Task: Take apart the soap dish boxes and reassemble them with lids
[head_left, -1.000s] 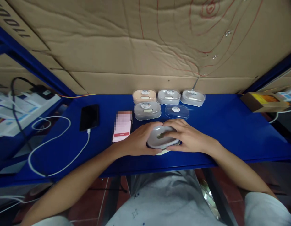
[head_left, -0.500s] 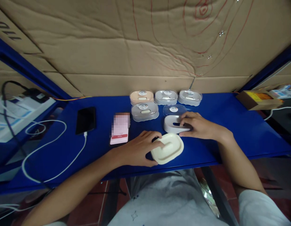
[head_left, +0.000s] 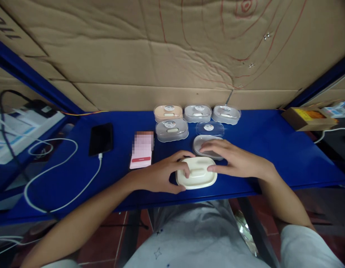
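"Cream oval plastic tray [head_left: 196, 182] with a raised rib in its middle: where does it sit?"

"Near the front edge of the blue bench [head_left: 262, 149], just before a pale grey oval plastic shell [head_left: 199, 140]."

"And the left hand [head_left: 158, 175]?"

"Curled round the tray's left end, thumb at the near rim and one finger dipping inside, so it is pinching that end."

"What about the right hand [head_left: 235, 158]?"

"Spread. Its thumb reaches over the tray's right end, while the other fingers lie over the grey shell (whether they press on it, I cannot tell)."

"What lies behind them?"

"A clear oval plastic lid [head_left: 217, 131] with a round white sticker, just beyond the shell. Left of that stands a grey oval box [head_left: 172, 135] under a clear cover, and at the back a row of three, likewise covered: one peach oval box [head_left: 161, 114], then two grey oval boxes [head_left: 199, 116]."

"Anything further left?"

"A phone with a lit pink screen [head_left: 140, 150], then a black phone [head_left: 101, 138] with a dark screen, plugged into a white cable [head_left: 75, 147]."
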Demonstrator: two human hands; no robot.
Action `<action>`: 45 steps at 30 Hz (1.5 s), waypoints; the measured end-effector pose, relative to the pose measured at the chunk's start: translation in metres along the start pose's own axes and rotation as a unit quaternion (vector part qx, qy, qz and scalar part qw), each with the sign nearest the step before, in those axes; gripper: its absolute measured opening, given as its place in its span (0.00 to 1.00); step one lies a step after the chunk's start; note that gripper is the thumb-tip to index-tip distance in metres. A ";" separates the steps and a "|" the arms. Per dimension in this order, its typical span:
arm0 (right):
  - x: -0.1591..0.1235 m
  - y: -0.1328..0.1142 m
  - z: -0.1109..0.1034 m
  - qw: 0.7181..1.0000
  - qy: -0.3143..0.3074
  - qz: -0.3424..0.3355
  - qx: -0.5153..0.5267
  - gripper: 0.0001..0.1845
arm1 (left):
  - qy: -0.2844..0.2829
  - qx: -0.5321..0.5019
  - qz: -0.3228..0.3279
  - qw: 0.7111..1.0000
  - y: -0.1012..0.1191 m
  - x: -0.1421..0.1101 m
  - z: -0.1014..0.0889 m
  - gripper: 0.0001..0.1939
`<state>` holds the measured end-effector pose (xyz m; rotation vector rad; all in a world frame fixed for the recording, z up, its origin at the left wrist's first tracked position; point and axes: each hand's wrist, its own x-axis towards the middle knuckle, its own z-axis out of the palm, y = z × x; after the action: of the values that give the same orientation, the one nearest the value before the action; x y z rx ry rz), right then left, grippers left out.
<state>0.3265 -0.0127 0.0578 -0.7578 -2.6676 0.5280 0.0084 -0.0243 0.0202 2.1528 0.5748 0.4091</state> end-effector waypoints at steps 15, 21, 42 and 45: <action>0.006 0.016 0.010 0.996 0.030 0.066 -0.060 0.31 | 0.341 -0.464 -0.219 0.788 -0.007 0.016 -0.008 0.21; 0.004 0.029 0.014 0.985 -0.057 0.100 -0.126 0.19 | 0.488 -0.547 -0.150 0.663 0.004 0.020 -0.029 0.14; 0.029 -0.009 0.061 0.974 0.099 -0.052 -0.196 0.20 | 0.340 -0.600 -0.183 0.700 -0.006 0.025 0.002 0.12; 0.029 -0.006 0.062 0.975 0.110 -0.025 -0.189 0.20 | 0.328 -0.586 -0.166 0.722 -0.009 0.022 0.004 0.18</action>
<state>0.2761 -0.0179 0.0116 -0.7937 -2.5953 -0.0823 0.0268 -0.0105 0.0127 0.6124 0.7663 1.0101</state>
